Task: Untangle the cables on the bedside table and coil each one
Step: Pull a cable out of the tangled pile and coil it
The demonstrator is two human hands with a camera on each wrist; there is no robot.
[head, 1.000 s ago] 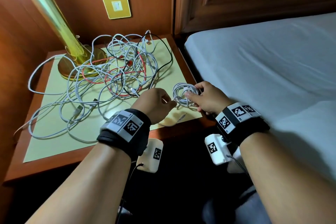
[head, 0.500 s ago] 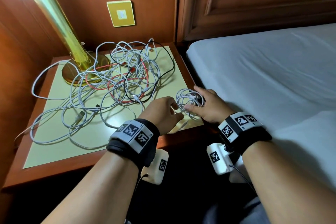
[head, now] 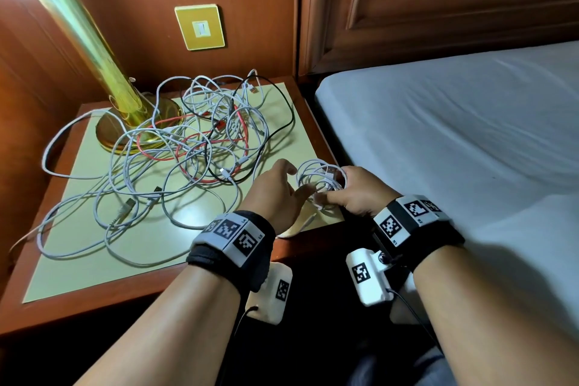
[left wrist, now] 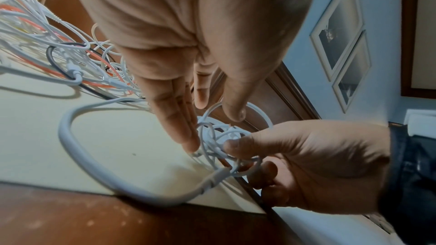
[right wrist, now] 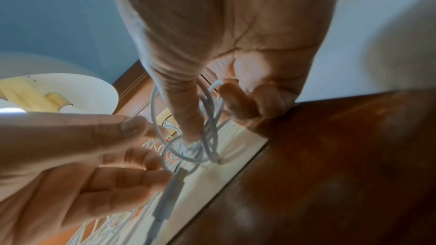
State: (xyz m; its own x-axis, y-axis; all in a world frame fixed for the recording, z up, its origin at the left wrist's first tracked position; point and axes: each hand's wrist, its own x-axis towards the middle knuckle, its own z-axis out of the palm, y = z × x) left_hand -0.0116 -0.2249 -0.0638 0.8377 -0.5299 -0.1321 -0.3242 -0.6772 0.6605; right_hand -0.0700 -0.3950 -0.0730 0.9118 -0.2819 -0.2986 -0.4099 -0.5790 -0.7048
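A tangle of white, red and black cables (head: 194, 147) covers the middle and back of the bedside table (head: 94, 269). At the table's front right corner, a small coiled white cable (head: 319, 178) is held up by my right hand (head: 354, 194). Thumb and curled fingers pinch its loops (right wrist: 212, 137). My left hand (head: 279, 188) reaches in from the left with its fingers straight (left wrist: 174, 118). Their tips touch the coil (left wrist: 219, 137) and a white plug (right wrist: 174, 183) that hangs from it.
A brass lamp base (head: 138, 131) stands at the back left with cables draped over it. A yellow switch plate (head: 200, 26) is on the wood wall. The bed (head: 454, 135) runs close along the table's right edge.
Both hands have stayed at the coil by the front right corner. My left fingers, curled before, now stretch out onto the coil. The head view has tilted slightly.
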